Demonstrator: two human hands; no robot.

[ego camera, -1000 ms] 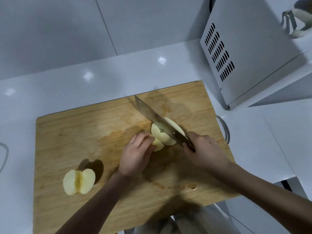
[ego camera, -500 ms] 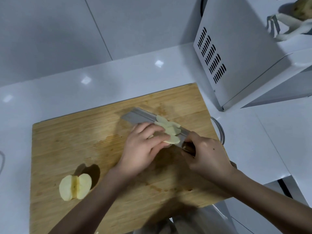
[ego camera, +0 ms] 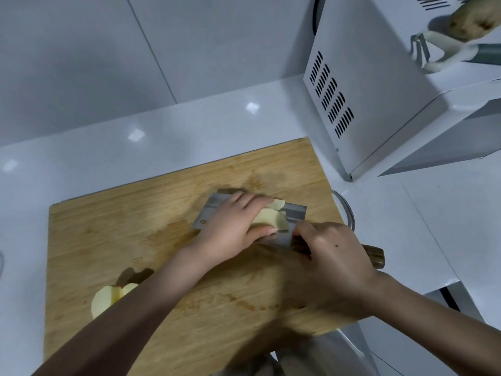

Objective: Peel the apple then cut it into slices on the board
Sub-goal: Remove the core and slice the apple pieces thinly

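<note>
A wooden cutting board (ego camera: 113, 234) lies on the white counter. A cleaver (ego camera: 294, 213) lies with its flat blade facing up near the board's right side, carrying several pale apple slices (ego camera: 271, 217). My left hand (ego camera: 233, 226) rests over the slices with fingers extended, pressing them onto the blade. My right hand (ego camera: 333, 256) grips the cleaver's wooden handle (ego camera: 375, 255). A peeled apple half (ego camera: 108, 298) sits at the board's lower left, partly hidden by my left forearm.
A white microwave (ego camera: 379, 90) stands at the back right, with a peeler (ego camera: 439, 54) and a potato (ego camera: 473, 21) on top. A glass rim (ego camera: 347, 210) shows just beyond the board's right edge. The tiled wall rises behind the counter.
The cleaver went from cutting edge-down through the apple to lying flat under the slices. My left hand moved over the slices and now presses them on the blade.
</note>
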